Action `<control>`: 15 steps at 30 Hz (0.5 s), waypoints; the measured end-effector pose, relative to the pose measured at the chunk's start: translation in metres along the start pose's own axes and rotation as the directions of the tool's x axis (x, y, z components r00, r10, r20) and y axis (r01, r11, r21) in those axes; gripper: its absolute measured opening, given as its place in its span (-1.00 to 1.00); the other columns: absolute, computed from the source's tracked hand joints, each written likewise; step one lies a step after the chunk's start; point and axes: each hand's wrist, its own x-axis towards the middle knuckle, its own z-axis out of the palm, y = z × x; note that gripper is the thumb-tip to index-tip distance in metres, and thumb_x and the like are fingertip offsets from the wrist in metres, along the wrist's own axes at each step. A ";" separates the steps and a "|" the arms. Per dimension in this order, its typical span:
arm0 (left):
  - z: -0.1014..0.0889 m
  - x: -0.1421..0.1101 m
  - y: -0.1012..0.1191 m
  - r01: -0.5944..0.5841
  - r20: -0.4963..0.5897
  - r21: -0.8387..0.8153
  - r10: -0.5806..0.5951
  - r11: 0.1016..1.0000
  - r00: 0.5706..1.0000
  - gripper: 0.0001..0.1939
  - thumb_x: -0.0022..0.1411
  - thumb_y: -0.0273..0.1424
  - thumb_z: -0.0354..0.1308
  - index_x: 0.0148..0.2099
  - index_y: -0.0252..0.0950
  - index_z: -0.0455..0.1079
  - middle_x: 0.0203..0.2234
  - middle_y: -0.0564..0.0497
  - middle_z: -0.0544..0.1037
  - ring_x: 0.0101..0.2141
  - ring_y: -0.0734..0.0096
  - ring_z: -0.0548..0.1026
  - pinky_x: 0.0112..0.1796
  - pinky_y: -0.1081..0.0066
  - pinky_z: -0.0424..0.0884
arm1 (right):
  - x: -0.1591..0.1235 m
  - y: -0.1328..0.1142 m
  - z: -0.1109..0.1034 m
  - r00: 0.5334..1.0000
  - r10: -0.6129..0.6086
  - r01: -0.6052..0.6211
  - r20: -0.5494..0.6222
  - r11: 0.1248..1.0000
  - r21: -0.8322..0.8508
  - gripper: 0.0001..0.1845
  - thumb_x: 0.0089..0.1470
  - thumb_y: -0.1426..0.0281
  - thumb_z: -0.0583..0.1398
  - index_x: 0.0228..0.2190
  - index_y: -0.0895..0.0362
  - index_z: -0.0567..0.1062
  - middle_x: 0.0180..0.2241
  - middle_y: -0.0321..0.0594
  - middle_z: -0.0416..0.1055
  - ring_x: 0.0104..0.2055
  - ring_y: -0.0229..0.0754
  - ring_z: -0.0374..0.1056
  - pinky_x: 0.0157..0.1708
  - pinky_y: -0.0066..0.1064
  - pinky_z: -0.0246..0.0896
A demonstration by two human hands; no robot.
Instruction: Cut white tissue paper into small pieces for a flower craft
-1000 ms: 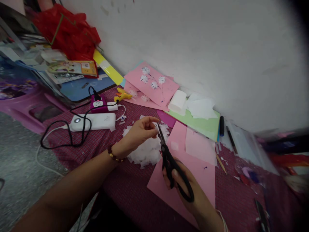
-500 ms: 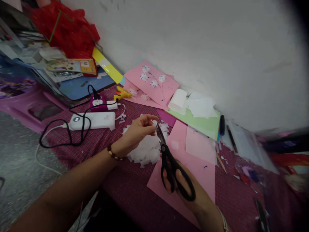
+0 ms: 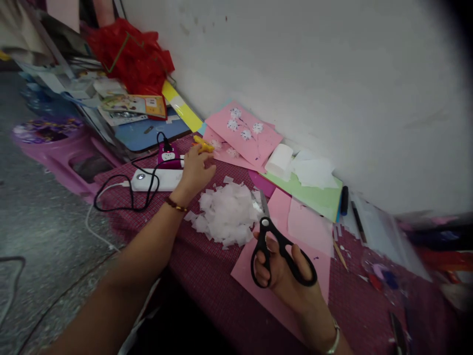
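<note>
Just right of the paper pile [image 3: 229, 212], the right hand [image 3: 286, 281] clasps the scissors [image 3: 265, 223] through both handle loops, probably for control. Beyond the pile lies the glue gun [image 3: 204, 143], seemingly within easy reach; whether the left hand [image 3: 195, 172] there grips it, I cannot tell.

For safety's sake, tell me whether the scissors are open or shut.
Open: the scissors in the right hand show handles spread and blades parted.

Scissors [image 3: 265, 223]: metal blades [image 3: 263, 204], smooth plastic handles [image 3: 278, 234]; paper scraps [image 3: 227, 214] matt.
</note>
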 end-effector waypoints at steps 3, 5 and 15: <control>0.001 -0.008 0.002 0.020 0.207 -0.047 -0.010 0.999 0.978 -0.62 -0.05 -0.55 0.22 -0.11 -0.34 0.54 0.13 -0.21 0.44 0.07 0.08 0.44 0.00 0.19 0.43 | -0.002 0.003 0.003 0.999 0.021 -0.022 -0.027 0.999 -0.037 -0.33 -0.06 -0.13 0.32 -0.02 0.01 0.52 -0.37 -0.25 0.45 -0.47 -0.22 0.26 -0.45 -0.35 0.18; 0.006 -0.021 0.008 0.197 0.525 -0.251 -0.037 0.948 0.850 -0.47 -0.02 -0.51 0.22 0.07 -0.29 0.47 0.08 -0.17 0.49 -0.22 0.32 0.55 -0.23 0.35 0.48 | -0.004 0.004 0.006 0.999 0.022 -0.023 -0.029 0.998 -0.052 -0.30 -0.11 -0.15 0.33 -0.03 0.00 0.51 -0.39 -0.26 0.44 -0.48 -0.22 0.25 -0.46 -0.36 0.17; 0.033 -0.054 0.015 0.549 0.848 -0.407 0.077 0.730 0.525 -0.76 -0.11 -0.35 0.42 -0.38 -0.35 0.50 -0.56 0.06 0.50 -0.58 0.57 0.41 -0.47 0.49 0.37 | -0.010 0.010 0.015 0.997 0.024 -0.017 0.074 0.994 -0.103 -0.24 -0.12 -0.19 0.33 0.01 -0.01 0.50 -0.39 -0.28 0.44 -0.50 -0.25 0.23 -0.46 -0.39 0.13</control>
